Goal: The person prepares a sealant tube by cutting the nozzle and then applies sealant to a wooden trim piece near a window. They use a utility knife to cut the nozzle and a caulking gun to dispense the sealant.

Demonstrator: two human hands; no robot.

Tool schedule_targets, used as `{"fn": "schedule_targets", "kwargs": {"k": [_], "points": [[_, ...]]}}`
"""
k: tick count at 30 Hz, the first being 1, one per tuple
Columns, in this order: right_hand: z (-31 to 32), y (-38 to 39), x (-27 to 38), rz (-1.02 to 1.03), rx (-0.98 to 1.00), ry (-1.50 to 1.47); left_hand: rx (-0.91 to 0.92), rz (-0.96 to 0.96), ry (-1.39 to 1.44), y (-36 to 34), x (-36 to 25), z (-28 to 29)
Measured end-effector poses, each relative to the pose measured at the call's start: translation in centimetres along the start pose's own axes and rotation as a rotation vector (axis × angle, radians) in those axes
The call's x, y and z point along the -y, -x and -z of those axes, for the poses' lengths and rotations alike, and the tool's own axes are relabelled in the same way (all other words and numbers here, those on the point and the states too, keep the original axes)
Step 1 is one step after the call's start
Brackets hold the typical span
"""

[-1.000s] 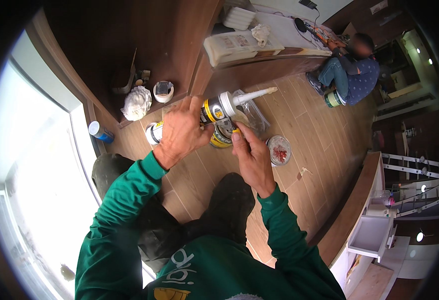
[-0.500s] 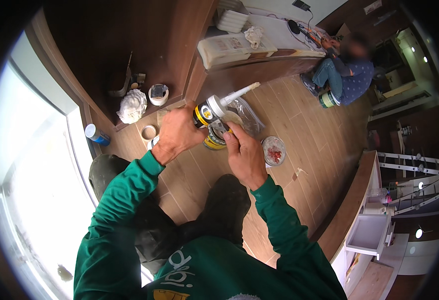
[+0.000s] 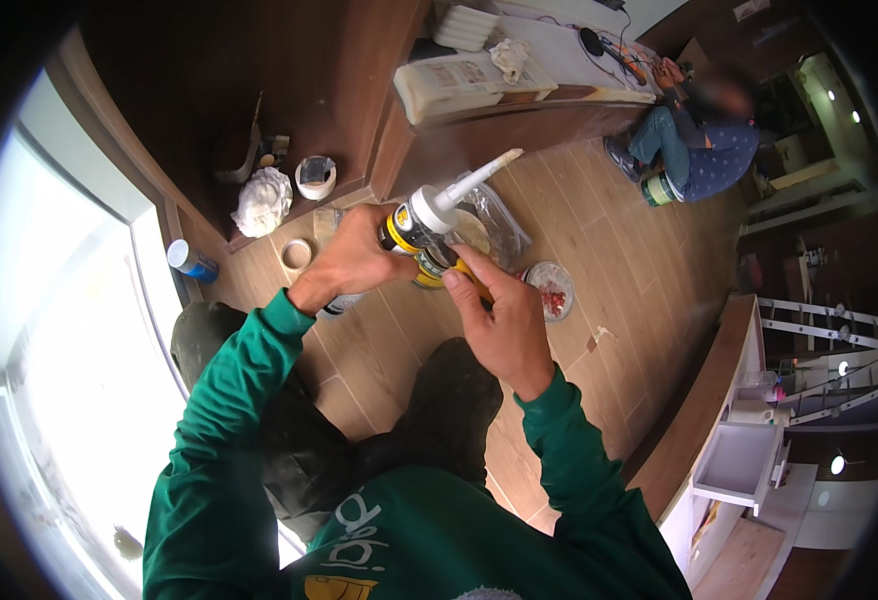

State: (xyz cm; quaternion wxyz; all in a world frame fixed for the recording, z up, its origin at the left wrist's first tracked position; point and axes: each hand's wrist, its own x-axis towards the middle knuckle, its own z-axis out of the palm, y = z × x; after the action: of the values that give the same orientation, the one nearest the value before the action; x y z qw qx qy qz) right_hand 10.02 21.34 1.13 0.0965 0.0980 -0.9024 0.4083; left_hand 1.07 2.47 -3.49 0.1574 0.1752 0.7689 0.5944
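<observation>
My left hand (image 3: 354, 258) is closed round a black-and-yellow sealant cartridge (image 3: 400, 232). Its white collar and long white nozzle (image 3: 479, 178) point up and away to the right, with a crusted tip. In my right hand (image 3: 507, 325), thumb and fingers pinch a small yellow-handled tool (image 3: 475, 278). The tool's dark front end lies close to the cartridge's collar; I cannot make out its exact kind or whether it touches. Below the cartridge, a yellow-and-black can (image 3: 429, 272) stands on the floor, partly hidden by my hands.
A tub with red bits (image 3: 551, 292), a clear plastic bag (image 3: 502, 225), a tape roll (image 3: 297, 255), a blue can (image 3: 194, 262) and a crumpled white cloth (image 3: 263, 202) lie around me. Another person (image 3: 714, 150) sits at the far right by a long counter. A ladder (image 3: 829, 340) stands right.
Both hands have shifted slightly, and the nozzle tip has risen a little. More of the yellow handle in my right hand now shows.
</observation>
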Motion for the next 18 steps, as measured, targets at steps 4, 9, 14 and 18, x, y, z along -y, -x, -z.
{"fn": "schedule_targets", "kwargs": {"k": [4,9,14,18], "points": [[0.2,0.2,1.7,-0.009,0.020,0.053,0.050,-0.080,0.117,0.3,-0.2,0.6],[0.0,0.8,1.1,-0.025,0.044,-0.084,0.185,-0.018,0.152,0.1,0.3,1.1],[-0.7,1.0,-0.4,-0.134,0.078,-0.010,0.140,0.159,0.020,0.8,-1.7,1.0],[-1.8,0.5,-2.8,-0.351,0.187,-0.131,-0.129,-0.042,-0.505,0.0,0.6,-0.2]]}}
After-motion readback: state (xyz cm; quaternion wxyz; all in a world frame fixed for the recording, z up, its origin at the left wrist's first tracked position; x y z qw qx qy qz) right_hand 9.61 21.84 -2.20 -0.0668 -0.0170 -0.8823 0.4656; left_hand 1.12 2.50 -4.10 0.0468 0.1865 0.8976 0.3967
